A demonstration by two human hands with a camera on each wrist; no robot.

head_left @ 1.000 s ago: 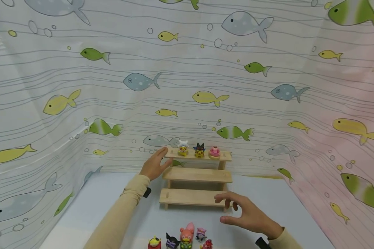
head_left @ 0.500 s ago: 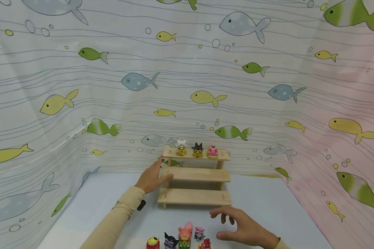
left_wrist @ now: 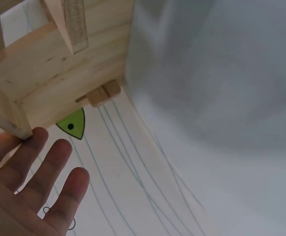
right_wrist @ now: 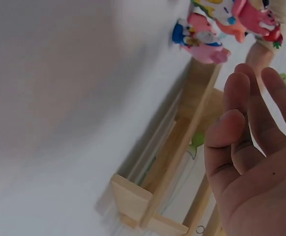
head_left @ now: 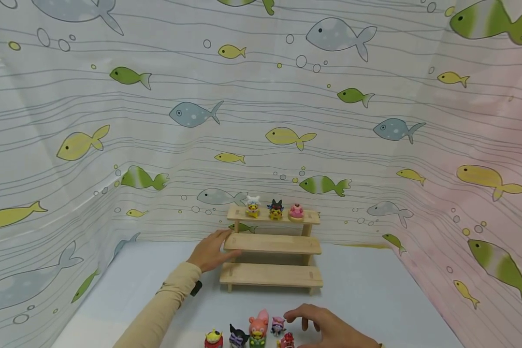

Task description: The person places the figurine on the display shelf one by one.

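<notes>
A three-step wooden display stand stands at the back of the table. My left hand is at its left side, fingers fairly straight, fingertips against the end of the middle step. In the left wrist view those fingers spread beside the wood. My right hand is low at the front, fingers bent loosely, nothing between them. Its fingertips are right beside a small pink-and-purple figurine and a red figurine. In the right wrist view, pink figurines lie beyond the fingertips.
On the top step stand a white-hooded yellow figurine, a dark-eared one and a pink one. At the front are a coral figurine, a black one and a red-and-yellow one. A fish-print curtain surrounds the table.
My left hand has come down from the top step to the middle step. The right hand has moved down and left toward the front figurines. The figurines have stayed put.
</notes>
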